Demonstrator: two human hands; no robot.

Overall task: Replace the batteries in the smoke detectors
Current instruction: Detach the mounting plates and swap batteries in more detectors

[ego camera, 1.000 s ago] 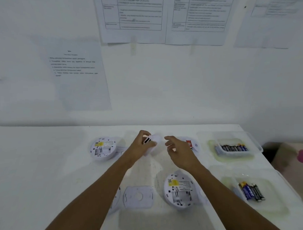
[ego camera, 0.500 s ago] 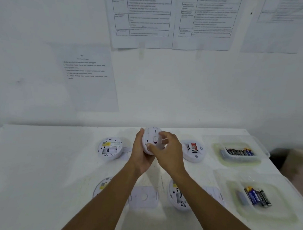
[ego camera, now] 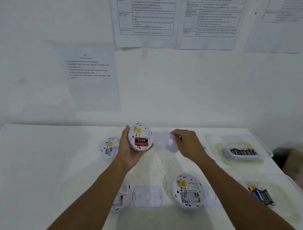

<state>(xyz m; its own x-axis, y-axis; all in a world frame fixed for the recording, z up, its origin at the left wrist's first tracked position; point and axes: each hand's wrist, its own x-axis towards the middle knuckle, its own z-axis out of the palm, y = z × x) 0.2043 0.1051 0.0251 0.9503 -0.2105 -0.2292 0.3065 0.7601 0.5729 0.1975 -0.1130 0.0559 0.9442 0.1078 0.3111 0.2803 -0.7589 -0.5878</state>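
My left hand (ego camera: 129,148) grips a round white smoke detector (ego camera: 140,136) above the table, its back facing me with red batteries showing in the compartment. My right hand (ego camera: 187,143) holds that detector's white cover plate (ego camera: 166,141), blurred, just to the right of it. Three more detectors lie back-up on the table: one at the back left (ego camera: 109,147), one at the front right (ego camera: 187,191) with its battery bay showing, one at the front left (ego camera: 121,196) partly hidden by my left forearm.
A loose white cover plate (ego camera: 147,195) lies at the front centre. At the right stand two clear plastic tubs: the far tub (ego camera: 240,152) holds several batteries, the near tub (ego camera: 264,196) also holds several. Another white detector (ego camera: 204,148) peeks out behind my right hand.
Both hands were together on the detector; now my right hand has pulled the cover plate off to the right, and the detector's back with red batteries faces me.
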